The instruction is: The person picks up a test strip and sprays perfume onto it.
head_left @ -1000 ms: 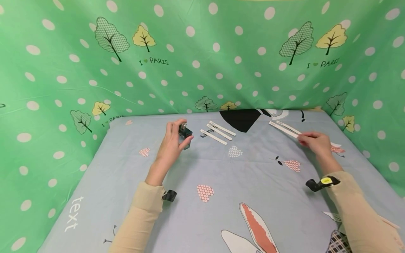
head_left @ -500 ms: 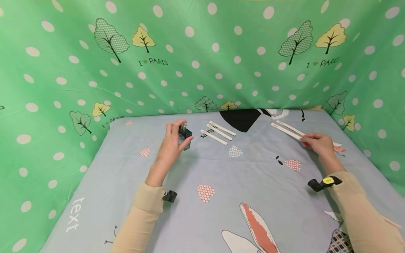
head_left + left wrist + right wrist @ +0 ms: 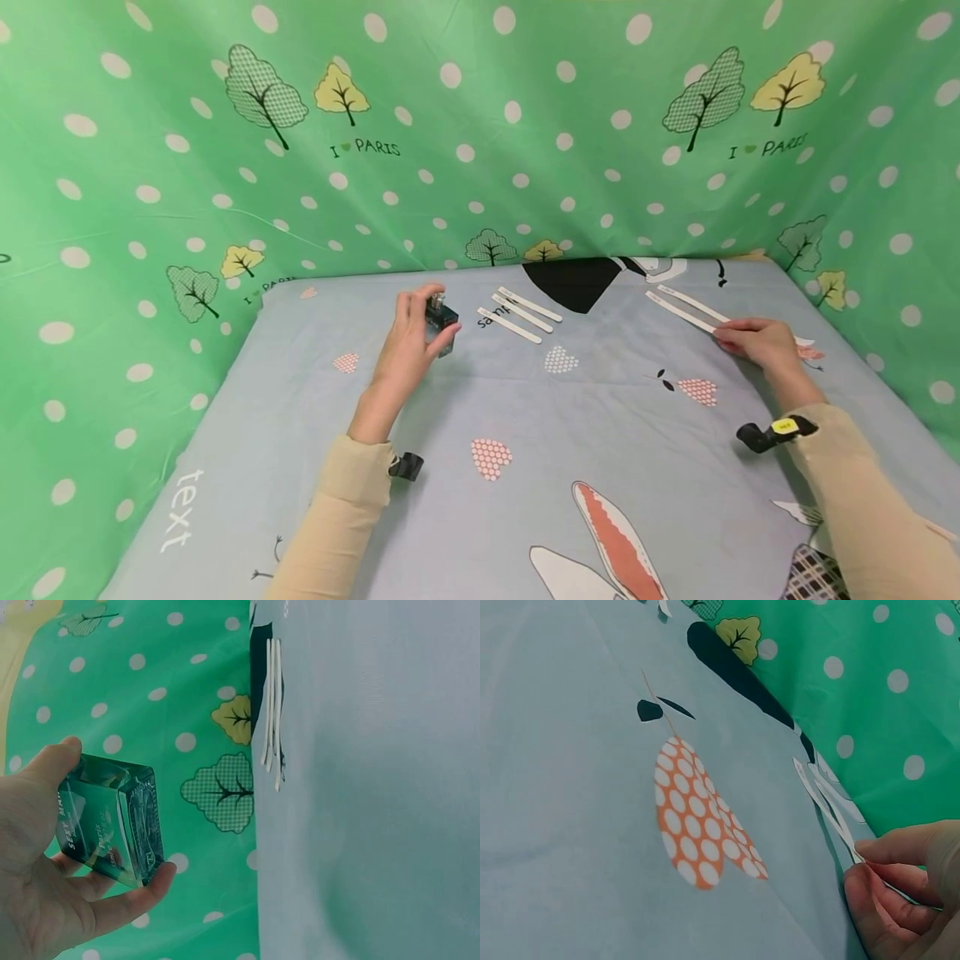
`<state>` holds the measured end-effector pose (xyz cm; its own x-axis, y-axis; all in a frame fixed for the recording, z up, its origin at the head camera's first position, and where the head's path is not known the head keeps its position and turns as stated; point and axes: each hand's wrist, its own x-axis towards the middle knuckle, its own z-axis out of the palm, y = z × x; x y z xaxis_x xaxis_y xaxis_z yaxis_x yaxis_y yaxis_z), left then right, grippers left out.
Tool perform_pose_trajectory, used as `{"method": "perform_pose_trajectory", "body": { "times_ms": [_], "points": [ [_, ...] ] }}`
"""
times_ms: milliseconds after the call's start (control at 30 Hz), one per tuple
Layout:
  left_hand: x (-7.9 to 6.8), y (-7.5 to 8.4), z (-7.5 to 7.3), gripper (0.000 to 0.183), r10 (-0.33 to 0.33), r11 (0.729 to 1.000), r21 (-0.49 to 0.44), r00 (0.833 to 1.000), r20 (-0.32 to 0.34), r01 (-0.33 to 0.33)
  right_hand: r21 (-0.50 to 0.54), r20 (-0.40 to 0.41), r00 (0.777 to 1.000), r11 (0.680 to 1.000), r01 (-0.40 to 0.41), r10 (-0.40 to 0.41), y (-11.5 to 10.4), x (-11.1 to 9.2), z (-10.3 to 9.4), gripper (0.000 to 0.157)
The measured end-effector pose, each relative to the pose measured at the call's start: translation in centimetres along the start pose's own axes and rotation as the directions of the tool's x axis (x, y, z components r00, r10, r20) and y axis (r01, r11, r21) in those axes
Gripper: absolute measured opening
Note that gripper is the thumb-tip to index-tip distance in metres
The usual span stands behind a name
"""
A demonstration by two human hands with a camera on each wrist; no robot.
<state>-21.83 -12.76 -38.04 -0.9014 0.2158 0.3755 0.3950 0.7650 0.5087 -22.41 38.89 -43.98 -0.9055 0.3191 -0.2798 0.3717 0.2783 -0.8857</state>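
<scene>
In the head view my left hand (image 3: 405,346) holds a dark glass perfume bottle (image 3: 444,325) above the cloth. The left wrist view shows the rectangular, greenish bottle (image 3: 112,817) tilted between thumb and fingers, with white lettering on its face. Over at the right, my right hand (image 3: 765,343) pinches the near end of a long white paper strip (image 3: 681,313). Close beside that strip lies a second white strip (image 3: 692,302); its near end is hidden by the hand. In the right wrist view thumb and forefinger meet on the pinched strip (image 3: 821,796).
Three more white strips (image 3: 510,325) lie side by side right of the bottle. A grey-blue printed cloth (image 3: 420,533) covers the table. Behind it hangs a green dotted curtain (image 3: 525,125), meeting the table's far edge. Each wrist wears a small black camera (image 3: 772,433).
My right hand has drawn slightly right and toward me, and the strip in its fingers has slid the same way. The left hand and bottle stay practically in place.
</scene>
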Motion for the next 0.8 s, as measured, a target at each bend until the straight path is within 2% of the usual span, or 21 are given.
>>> {"method": "perform_pose_trajectory", "body": {
  "times_ms": [200,400,800],
  "points": [
    [0.0,-0.04,-0.05,0.056,0.006,1.0,0.0,1.0,-0.008,-0.006,0.092,0.025,1.0,0.996,0.002,-0.004,0.02,-0.12,-0.5,0.023],
    [-0.03,-0.11,-0.1,0.056,0.003,1.0,0.005,1.0,-0.005,-0.003,0.139,0.028,0.999,0.99,0.02,-0.024,-0.08,-0.2,-0.68,0.028],
    [-0.06,-0.05,-0.06,0.056,0.002,1.0,-0.009,1.0,-0.008,-0.002,0.139,0.009,0.999,0.99,0.035,-0.037,-0.7,-0.1,-0.49,0.029]
  ]
}}
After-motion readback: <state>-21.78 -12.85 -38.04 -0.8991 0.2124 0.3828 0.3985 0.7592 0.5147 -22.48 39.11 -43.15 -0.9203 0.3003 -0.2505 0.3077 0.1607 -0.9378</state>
